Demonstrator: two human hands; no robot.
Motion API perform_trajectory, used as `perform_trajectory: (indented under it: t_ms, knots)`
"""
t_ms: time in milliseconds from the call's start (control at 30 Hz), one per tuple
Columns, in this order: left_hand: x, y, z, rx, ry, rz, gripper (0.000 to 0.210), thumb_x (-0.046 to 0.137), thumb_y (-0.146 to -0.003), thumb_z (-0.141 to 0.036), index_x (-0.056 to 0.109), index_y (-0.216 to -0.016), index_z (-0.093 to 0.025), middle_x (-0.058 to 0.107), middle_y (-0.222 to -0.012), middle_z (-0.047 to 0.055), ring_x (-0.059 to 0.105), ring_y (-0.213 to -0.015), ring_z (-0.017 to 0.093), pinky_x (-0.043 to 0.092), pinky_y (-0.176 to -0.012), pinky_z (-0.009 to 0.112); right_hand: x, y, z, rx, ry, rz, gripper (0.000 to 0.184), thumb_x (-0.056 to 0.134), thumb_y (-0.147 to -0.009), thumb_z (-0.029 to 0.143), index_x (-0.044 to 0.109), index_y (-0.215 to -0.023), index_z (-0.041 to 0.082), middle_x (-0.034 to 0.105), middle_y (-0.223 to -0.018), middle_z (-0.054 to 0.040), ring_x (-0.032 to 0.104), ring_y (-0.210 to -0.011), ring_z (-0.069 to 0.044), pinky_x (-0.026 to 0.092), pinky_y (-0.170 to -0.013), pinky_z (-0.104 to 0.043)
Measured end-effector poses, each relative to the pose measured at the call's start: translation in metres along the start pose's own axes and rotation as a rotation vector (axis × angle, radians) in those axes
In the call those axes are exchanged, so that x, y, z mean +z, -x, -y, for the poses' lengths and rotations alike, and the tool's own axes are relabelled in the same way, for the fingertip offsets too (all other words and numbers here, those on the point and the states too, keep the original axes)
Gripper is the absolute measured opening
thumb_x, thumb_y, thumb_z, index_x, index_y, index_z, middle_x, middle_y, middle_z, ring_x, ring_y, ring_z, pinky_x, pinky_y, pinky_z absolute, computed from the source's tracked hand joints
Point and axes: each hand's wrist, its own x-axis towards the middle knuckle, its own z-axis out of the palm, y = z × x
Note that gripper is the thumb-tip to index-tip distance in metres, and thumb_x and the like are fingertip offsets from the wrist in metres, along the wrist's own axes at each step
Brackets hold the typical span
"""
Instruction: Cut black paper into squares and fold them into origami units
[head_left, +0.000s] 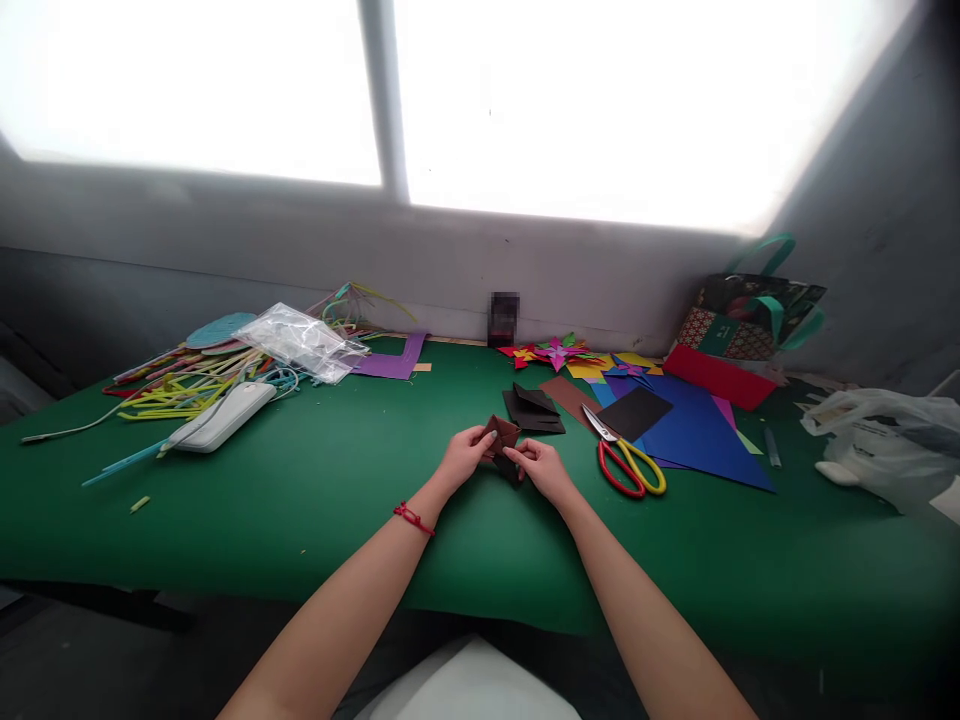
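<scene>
Between my two hands is a small piece of folded brown paper (pixel 504 432), dark on its lower part, held just above the table. My left hand (pixel 466 455) pinches its left side, thumb on top. On its right side, the fingers of my right hand (pixel 541 466) are closed on the lower edge. Just behind my hands lie folded black paper pieces (pixel 534 408). To the right, scissors (pixel 622 455) with one red and one yellow handle rest with their blades slightly apart, near a black paper sheet (pixel 636 410) and a brown sheet (pixel 568 396).
Blue paper (pixel 705 440), bright paper flowers (pixel 556 352) and a gift bag (pixel 742 315) are at the back right. A plastic bag (pixel 885 440) sits far right. Coloured strips (pixel 176 385), clear plastic (pixel 300 340) and a white device (pixel 223 415) lie left on the green table (pixel 315 520).
</scene>
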Motion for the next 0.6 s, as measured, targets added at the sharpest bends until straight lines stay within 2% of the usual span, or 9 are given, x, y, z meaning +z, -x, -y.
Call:
perform_trajectory:
  t_ms: [167,267,433,600]
  knots:
    - [0.004,0.003,-0.006,-0.004,0.044,0.002,0.039,0.056,-0.072,-0.043,0.06,-0.097,-0.013,0.064,-0.091,0.009,0.06,-0.085,0.022,0.051,-0.066,0.03,-0.007,-0.001,0.004,0.006,0.019,0.119,0.037,0.046,-0.075,0.053,0.056,-0.073,0.017,0.049,-0.046,0.0044,0.041,-0.038,-0.009,0.03,-0.038,-0.02]
    - [0.006,0.002,-0.008,-0.023,0.028,-0.004,0.04,0.056,-0.071,-0.043,0.061,-0.096,-0.012,0.063,-0.091,0.01,0.059,-0.086,0.022,0.051,-0.064,0.03,-0.011,-0.002,0.005,0.024,0.006,0.192,0.041,0.044,-0.076,0.054,0.059,-0.078,0.016,0.054,-0.049,0.002,0.042,-0.04,-0.009,0.03,-0.038,-0.021]
    - [0.007,0.001,-0.008,0.012,-0.023,-0.02,0.04,0.055,-0.072,-0.044,0.062,-0.094,-0.011,0.064,-0.088,0.009,0.059,-0.08,0.02,0.049,-0.061,0.027,-0.014,0.001,0.01,0.052,-0.065,0.285,0.048,0.042,-0.076,0.057,0.064,-0.082,0.015,0.063,-0.062,-0.0037,0.048,-0.05,-0.012,0.033,-0.044,-0.023]
    - [0.008,0.004,-0.012,0.019,-0.069,0.007,0.041,0.053,-0.073,-0.046,0.062,-0.093,-0.012,0.063,-0.084,0.008,0.058,-0.075,0.018,0.047,-0.056,0.024,-0.016,0.006,0.016,0.052,-0.123,0.393,0.053,0.036,-0.08,0.057,0.061,-0.1,0.015,0.066,-0.081,-0.0062,0.051,-0.063,-0.014,0.036,-0.053,-0.023]
